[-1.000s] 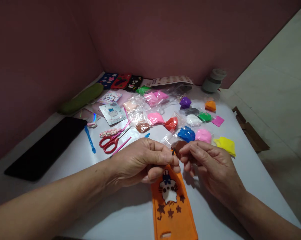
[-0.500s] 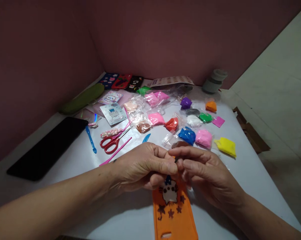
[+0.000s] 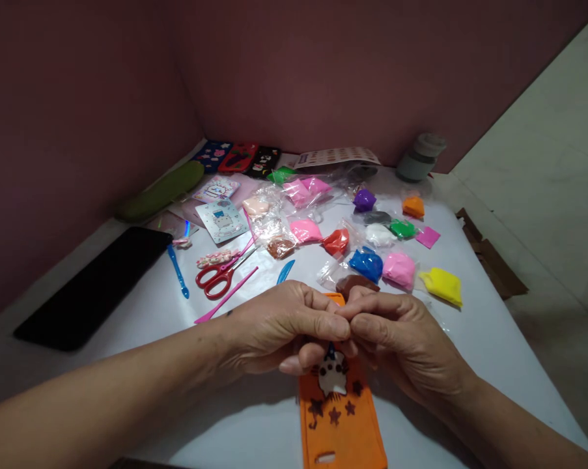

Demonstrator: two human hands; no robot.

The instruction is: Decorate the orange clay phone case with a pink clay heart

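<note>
Above the top part of an orange phone case, my left hand is closed, thumb pressed to its fingers. My right hand is closed too, and its fingertips meet those of my left hand. Whatever lies between the fingertips is too small or hidden to make out. A white cat face with a dark blue bow decorates the case, with several dark brown stars below it. The case lies on the white table, partly covered by my hands at its upper end.
Red scissors, a pink tool and a blue tool lie left of centre, near a black slab. Beyond my hands are several bags of coloured clay, including blue and yellow. A jar stands at the back right.
The fingers of my right hand have closed in, with the index finger lower and nearer the thumb. More of the case's top edge shows. My left hand has barely moved.
</note>
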